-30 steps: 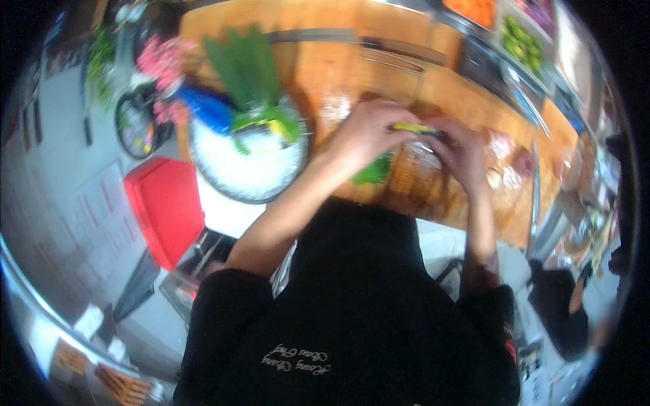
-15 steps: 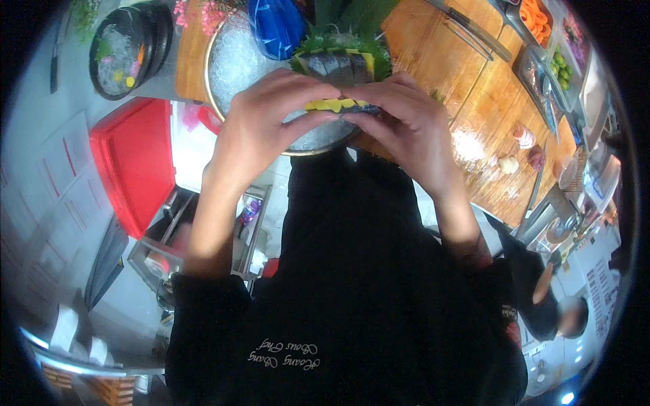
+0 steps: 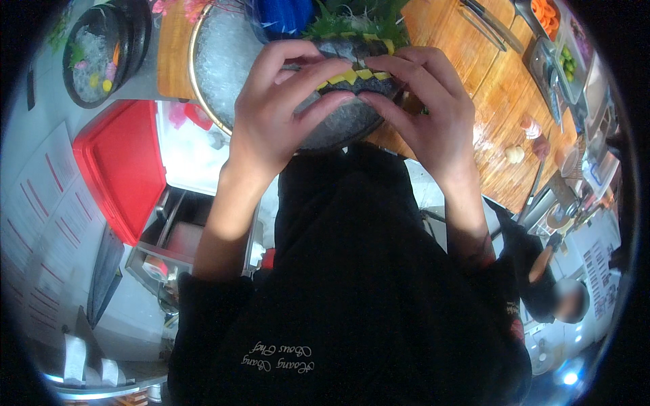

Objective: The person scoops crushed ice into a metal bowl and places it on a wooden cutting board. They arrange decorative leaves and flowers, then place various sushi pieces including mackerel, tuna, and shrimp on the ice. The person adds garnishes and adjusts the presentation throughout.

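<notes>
This looks like a professional kitchen: a broad wooden worktop (image 3: 511, 91), a large round dish (image 3: 191, 76) full of crushed ice, containers of orange vegetable strips (image 3: 544, 18) and small green fruit (image 3: 567, 65), printed sheets (image 3: 53, 186) at the left, and a co-worker (image 3: 530, 281) in black at the right.

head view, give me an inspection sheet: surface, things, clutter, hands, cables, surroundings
Surface: wooden board, shiny patches at right; round ice plate beside it
Things: yellow-and-dark strip over the plate; green leaves beyond
Clutter: pale lump and purple lump on the board
Hands: left hand and right hand pinch the strip; whether it touches the ice, cannot tell
Cables: nothing seen
Surroundings: red lid and dark bowl at left; another person at right
</notes>
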Demonstrator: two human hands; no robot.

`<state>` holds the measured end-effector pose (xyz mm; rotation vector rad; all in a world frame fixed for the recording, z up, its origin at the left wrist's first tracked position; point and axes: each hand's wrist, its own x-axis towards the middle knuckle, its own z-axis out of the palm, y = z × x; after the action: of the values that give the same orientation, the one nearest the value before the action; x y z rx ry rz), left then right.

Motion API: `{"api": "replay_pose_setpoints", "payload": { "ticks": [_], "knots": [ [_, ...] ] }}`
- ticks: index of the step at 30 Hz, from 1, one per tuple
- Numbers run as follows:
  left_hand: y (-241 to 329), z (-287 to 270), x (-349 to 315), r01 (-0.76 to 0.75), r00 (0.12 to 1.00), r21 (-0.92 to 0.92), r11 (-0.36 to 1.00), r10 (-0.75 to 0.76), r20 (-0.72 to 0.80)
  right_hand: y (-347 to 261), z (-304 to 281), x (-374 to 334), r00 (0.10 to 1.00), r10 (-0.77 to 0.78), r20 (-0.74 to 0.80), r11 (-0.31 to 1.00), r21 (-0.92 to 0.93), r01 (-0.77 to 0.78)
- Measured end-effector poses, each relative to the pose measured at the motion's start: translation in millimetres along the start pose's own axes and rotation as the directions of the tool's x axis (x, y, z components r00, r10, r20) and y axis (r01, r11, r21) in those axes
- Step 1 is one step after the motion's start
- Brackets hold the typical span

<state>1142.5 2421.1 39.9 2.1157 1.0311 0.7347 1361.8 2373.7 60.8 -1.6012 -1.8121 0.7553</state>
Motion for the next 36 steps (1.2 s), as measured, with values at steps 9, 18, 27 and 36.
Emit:
{"api": "replay_pose_setpoints", "payload": {
  "ticks": [9, 18, 27, 36],
  "knots": [
    [-2, 4, -4, 0.007, 0.999, 0.019, 1.0, -0.006, -0.041, 5, 9, -1, 0.993, -0.081, -0.081, 0.997, 0.008, 0.082],
    [33, -13, -9, 0.082, 0.992, 0.172, 0.982, -0.064, -0.108, 58, -86, -44, 0.839, 0.514, -0.179, 0.856, 0.044, -0.516],
    [85, 133, 3, 0.203, 0.938, 0.124, 0.971, -0.229, 0.262, 93, -24, -114, 0.858, 0.512, -0.032, 0.856, 0.092, -0.508],
    [91, 148, 10, 0.468, 0.869, -0.278, 0.839, -0.381, 0.315, 105, -59, -114, 0.937, 0.324, -0.129, 0.864, 0.444, -0.237]
  ]
}}
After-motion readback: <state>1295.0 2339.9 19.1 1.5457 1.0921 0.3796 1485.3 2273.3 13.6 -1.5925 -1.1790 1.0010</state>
